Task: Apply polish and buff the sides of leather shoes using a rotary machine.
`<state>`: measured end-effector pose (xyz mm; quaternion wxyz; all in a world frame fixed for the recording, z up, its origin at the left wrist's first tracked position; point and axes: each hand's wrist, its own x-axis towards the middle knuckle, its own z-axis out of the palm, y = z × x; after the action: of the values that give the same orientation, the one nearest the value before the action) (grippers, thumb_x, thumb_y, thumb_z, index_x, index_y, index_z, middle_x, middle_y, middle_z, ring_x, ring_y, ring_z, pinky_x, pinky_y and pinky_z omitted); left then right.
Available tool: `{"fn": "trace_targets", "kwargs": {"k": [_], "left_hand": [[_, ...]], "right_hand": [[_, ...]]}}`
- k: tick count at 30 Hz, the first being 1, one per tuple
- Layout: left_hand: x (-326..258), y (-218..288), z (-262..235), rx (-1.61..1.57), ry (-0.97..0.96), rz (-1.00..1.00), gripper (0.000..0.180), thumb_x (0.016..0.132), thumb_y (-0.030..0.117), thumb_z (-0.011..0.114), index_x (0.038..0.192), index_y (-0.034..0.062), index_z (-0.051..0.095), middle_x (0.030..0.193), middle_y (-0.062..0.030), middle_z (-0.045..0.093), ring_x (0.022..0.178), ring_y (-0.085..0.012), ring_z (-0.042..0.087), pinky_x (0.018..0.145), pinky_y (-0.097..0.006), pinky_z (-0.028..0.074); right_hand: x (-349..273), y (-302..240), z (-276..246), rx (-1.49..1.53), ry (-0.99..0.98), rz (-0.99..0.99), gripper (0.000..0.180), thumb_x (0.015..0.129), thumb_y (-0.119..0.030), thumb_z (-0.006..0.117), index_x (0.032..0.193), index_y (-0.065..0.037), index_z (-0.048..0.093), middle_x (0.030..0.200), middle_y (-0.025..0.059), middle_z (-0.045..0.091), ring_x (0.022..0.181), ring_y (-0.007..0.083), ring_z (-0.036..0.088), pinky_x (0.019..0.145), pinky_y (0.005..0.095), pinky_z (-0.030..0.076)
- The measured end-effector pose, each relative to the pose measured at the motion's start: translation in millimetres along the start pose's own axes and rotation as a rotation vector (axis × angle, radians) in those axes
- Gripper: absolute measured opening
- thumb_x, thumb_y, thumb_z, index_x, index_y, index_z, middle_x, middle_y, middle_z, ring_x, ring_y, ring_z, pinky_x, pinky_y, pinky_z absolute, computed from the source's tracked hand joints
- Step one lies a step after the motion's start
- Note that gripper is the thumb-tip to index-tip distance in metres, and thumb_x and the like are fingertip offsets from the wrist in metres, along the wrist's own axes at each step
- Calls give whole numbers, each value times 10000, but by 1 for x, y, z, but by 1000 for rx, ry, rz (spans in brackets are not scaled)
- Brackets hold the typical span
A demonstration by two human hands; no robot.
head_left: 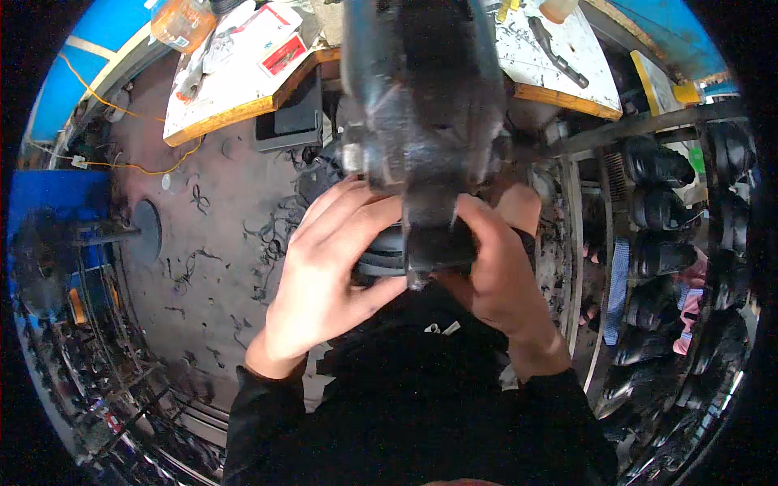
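Note:
A dark, worn machine head [429, 121] stands upright before me and covers the middle of the view. Under its narrow lower arm sits a black shoe [379, 253] with a ridged, layered edge; the machine hides much of it. My left hand [324, 263] grips the shoe's left side, fingers over the far part and thumb along the near edge. On the other side, my right hand [506, 283] is closed round the shoe, thumb toward the middle. Some of the right fingers are hidden behind the machine. Small white scraps [442, 328] lie on my dark clothing below the hands.
A white worktop [235, 81] with a wooden edge holds an orange-filled jar [182, 26] and papers. A dark curved tool [559, 53] lies on the right worktop [519, 65]. Black shoes [660, 206] fill a rack at right. Dark trimmings [263, 235] litter the floor near a round disc [147, 231].

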<state>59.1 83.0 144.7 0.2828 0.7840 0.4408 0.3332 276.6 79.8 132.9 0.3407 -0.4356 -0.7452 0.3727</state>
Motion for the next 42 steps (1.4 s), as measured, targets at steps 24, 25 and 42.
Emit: {"fn": "trace_targets", "kwargs": {"k": [24,25,42], "left_hand": [[-72,-30,83,-1132,404,-485,916,724,0,852,1471,139,341,1297,-72,562,1174,-249,597,1004,-425,528],[-72,-31,84,-1171,377,-468,946,740,9,843,1511,161,316,1328,-73,541,1208,-262,586,1022,-442,526],[-81,-55,85,-1612,559,-557,645,906,113,768,1459,-1,457,1519,-185,478,1337,-263,540,1133,-423,444]], "right_hand": [[-59,161,-89,101,85,-51,1130,530,-65,864,1556,-69,392,1569,138,447,1490,311,373,1243,421,265],[-58,152,-106,-76,108,72,1128,535,-71,864,1555,-52,384,1581,143,435,1492,314,372,1242,425,269],[-38,7,-121,-249,342,-85,807,700,-180,878,1389,72,540,1469,252,545,1371,358,526,1186,483,357]]}}
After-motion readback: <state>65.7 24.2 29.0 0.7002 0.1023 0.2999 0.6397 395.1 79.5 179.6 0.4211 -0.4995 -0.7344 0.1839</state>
